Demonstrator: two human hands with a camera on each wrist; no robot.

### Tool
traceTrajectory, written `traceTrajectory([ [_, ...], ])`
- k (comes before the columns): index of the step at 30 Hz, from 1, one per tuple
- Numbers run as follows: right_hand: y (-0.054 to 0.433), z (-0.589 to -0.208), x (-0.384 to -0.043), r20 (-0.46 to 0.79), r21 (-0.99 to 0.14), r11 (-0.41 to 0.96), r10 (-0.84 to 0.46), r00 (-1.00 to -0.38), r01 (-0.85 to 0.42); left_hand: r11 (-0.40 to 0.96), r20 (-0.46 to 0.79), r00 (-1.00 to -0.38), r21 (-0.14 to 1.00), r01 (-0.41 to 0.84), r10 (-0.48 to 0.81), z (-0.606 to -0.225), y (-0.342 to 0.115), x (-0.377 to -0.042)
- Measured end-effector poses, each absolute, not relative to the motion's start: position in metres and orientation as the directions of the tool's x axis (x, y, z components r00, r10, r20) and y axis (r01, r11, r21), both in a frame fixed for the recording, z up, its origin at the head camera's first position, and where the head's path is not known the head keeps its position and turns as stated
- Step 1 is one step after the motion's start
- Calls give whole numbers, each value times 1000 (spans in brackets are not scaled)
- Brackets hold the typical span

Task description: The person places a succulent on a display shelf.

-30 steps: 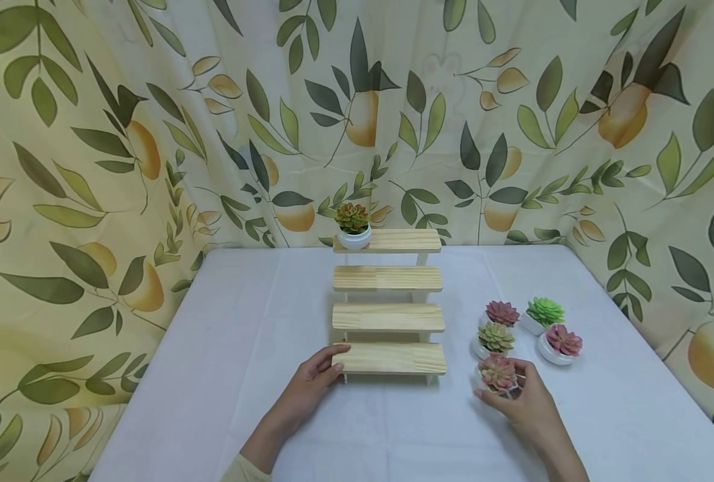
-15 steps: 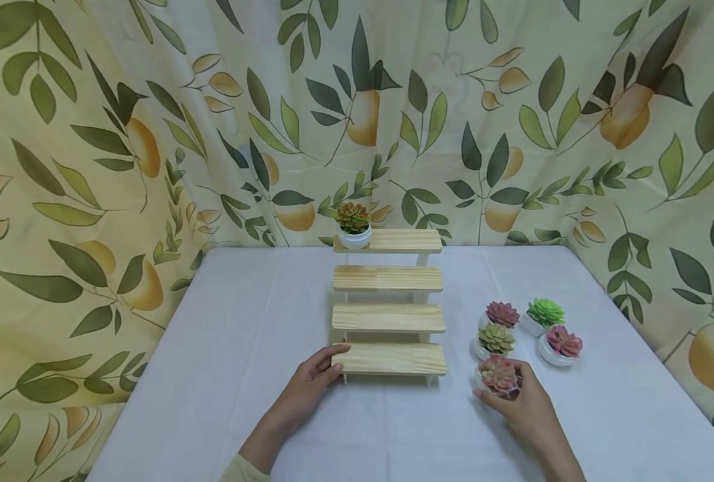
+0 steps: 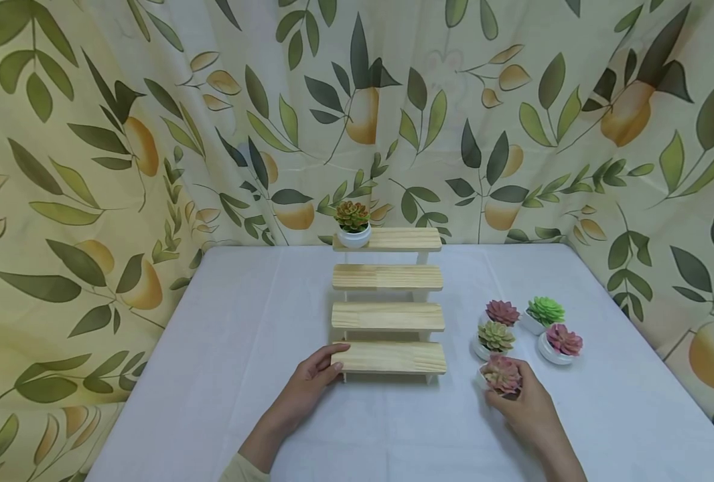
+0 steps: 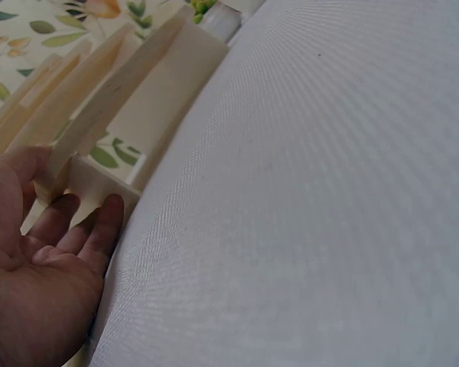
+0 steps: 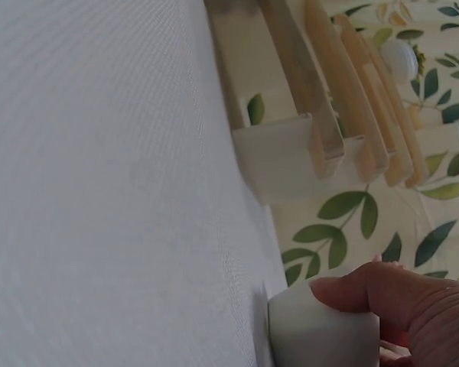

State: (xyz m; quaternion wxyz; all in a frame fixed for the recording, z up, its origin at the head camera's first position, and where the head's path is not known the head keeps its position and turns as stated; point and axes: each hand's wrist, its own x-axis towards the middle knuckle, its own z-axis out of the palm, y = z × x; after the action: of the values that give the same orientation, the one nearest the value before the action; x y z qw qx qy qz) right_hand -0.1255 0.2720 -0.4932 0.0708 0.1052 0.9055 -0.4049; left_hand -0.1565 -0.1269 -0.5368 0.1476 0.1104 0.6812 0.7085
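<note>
My left hand holds the left end of the lowest step of a wooden tiered shelf. In the left wrist view its thumb lies along the board and its fingers curl below, by the white support. My right hand grips a pink potted succulent to the right of the shelf. That plant's white pot shows in the right wrist view, with the thumb pressed on its side. An orange-green potted succulent stands at the left end of the top step.
Beyond the right hand stand more potted succulents: a pale green one, a dark red one, a bright green one and a pink one. A white cloth covers the table. Leaf-patterned curtains hang behind and at the sides.
My right hand has closed more firmly round the pink succulent's pot, and the plant has shifted slightly right. My left hand stays on the lowest step.
</note>
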Motion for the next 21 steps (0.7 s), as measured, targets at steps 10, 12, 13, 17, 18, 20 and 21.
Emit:
traceTrajectory([
  [10, 272, -491, -124, -205, -703, 666, 144, -968, 248, -23, -43, -934, 998, -55, 354, -538, -128, -156],
  [12, 272, -490, -124, -217, -704, 660, 150, -965, 261, -27, -38, -934, 998, -51, 354, -538, -128, -156],
  [13, 271, -490, -125, -223, -706, 655, 156, -962, 270, -29, -36, -934, 998, -49, 355, -538, -127, -156],
  [17, 272, -489, -125, -224, -701, 656, 171, -959, 281, -31, -32, -933, 998, -46, 358, -538, -127, -156],
  [18, 272, -489, -124, -221, -699, 658, 173, -960, 280, -33, -31, -933, 998, -46, 359, -538, -127, -157],
  [20, 272, -489, -124, -210, -695, 665, 175, -962, 273, -34, -30, -933, 998, -46, 360, -538, -127, -157],
  [21, 272, -489, -123, -205, -695, 668, 173, -963, 268, -36, -29, -932, 998, -45, 360, -538, -127, -157],
])
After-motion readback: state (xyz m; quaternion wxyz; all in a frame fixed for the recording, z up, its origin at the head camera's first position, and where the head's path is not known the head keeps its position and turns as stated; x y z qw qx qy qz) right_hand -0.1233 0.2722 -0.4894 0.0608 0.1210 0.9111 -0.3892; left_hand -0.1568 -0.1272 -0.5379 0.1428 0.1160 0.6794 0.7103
